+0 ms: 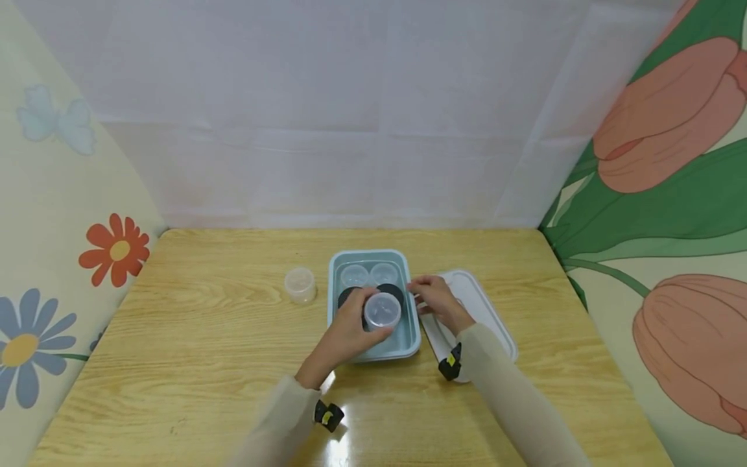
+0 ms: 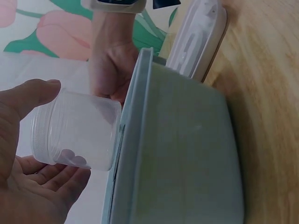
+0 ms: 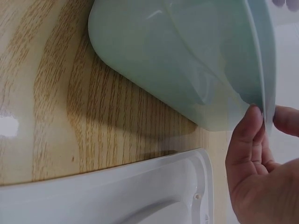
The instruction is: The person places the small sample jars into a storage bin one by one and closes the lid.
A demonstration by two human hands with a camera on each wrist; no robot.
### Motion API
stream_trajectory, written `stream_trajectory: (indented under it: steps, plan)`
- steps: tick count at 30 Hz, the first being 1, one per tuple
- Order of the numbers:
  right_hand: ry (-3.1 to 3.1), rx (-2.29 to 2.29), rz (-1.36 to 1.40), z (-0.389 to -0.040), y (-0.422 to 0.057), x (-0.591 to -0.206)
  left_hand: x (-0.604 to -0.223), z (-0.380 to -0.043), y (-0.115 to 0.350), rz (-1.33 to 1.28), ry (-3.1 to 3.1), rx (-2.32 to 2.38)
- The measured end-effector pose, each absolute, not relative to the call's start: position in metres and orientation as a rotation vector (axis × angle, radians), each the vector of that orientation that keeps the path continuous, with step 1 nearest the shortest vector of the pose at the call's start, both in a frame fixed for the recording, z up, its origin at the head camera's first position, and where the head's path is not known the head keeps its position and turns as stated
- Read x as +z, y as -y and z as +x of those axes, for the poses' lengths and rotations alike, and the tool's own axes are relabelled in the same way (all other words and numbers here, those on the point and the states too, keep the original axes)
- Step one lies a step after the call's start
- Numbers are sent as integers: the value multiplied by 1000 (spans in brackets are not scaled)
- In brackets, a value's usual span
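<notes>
My left hand (image 1: 350, 327) grips a clear plastic jar (image 1: 382, 311) with a ribbed lid, thumb on one side and fingers on the other. In the left wrist view a few small round pieces (image 2: 74, 157) show inside this upright jar, level with the rim of a light blue bin (image 2: 187, 149). My right hand (image 1: 438, 301) pinches the bin's right rim between thumb and fingers, as the right wrist view shows. Inside the bin, two clear jars (image 1: 355, 275) stand at the back, with two dark round tops (image 1: 391, 291) in front, partly hidden by my left hand.
Left of the bin, another clear jar (image 1: 300, 285) stands on the wooden table (image 1: 204, 337). A white lid (image 1: 481, 301) with a handle lies at the bin's right, partly under my right forearm. A white sheet (image 1: 327, 130) hangs behind the table, with flowered panels on both sides.
</notes>
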State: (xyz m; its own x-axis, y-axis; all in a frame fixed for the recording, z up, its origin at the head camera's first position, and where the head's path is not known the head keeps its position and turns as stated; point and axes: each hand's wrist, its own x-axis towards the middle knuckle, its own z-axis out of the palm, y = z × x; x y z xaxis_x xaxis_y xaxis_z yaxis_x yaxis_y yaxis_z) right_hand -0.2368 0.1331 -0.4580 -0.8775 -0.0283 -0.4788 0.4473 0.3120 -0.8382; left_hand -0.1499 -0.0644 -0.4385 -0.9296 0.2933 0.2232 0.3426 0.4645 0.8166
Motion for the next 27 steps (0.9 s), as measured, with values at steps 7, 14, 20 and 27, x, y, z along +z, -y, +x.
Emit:
stream_trajectory:
  steps: [7, 14, 20, 27]
  plan:
    - [-2168, -1632, 352, -236, -133, -459, -444, -148, 58, -563, 2673, -1524]
    - [-2177, -1632, 347, -236, -134, -459, -452, -146, 54, -566, 2680, -1506]
    - [-2164, -1628, 351, -236, -133, -461, -457, -143, 52, -582, 2682, -1518]
    - [-2178, -1638, 346, -236, -135, -462, -461, -143, 50, -635, 2696, -1497]
